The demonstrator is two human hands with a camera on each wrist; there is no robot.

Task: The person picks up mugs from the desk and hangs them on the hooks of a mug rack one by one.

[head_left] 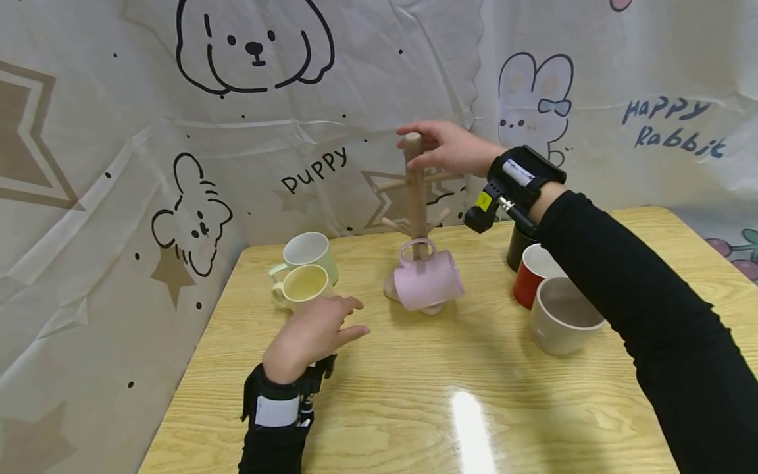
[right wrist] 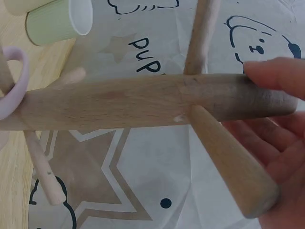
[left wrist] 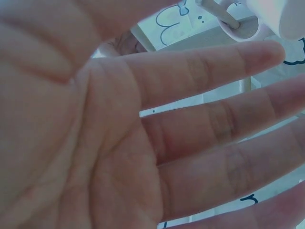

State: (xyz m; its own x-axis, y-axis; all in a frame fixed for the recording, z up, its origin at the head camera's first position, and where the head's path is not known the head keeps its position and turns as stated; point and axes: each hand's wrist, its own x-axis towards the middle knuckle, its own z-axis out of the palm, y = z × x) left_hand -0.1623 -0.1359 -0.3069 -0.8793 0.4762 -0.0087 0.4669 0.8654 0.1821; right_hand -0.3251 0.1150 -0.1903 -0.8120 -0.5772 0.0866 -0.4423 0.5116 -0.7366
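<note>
A wooden mug tree [head_left: 417, 204] stands upright at the back of the table. From a low peg hangs a pink mug [head_left: 429, 280] by its handle, tilted sideways. My right hand [head_left: 453, 148] holds the top of the post between thumb and fingers; in the right wrist view the thumb [right wrist: 276, 74] lies against the post [right wrist: 105, 102] and the other fingers are behind it. My left hand [head_left: 314, 332] hovers with fingers spread, overlapping the front of a yellow mug [head_left: 304, 284] in the head view. The left wrist view shows its bare palm [left wrist: 114, 143], holding nothing.
Behind the yellow mug is a pale green mug [head_left: 309, 253]. On the right stand a beige mug [head_left: 562, 322], a red mug [head_left: 527, 283] and a black mug [head_left: 518, 249], partly covered by my right arm. A printed cloth [head_left: 296, 99] hangs behind the wooden table [head_left: 385, 408].
</note>
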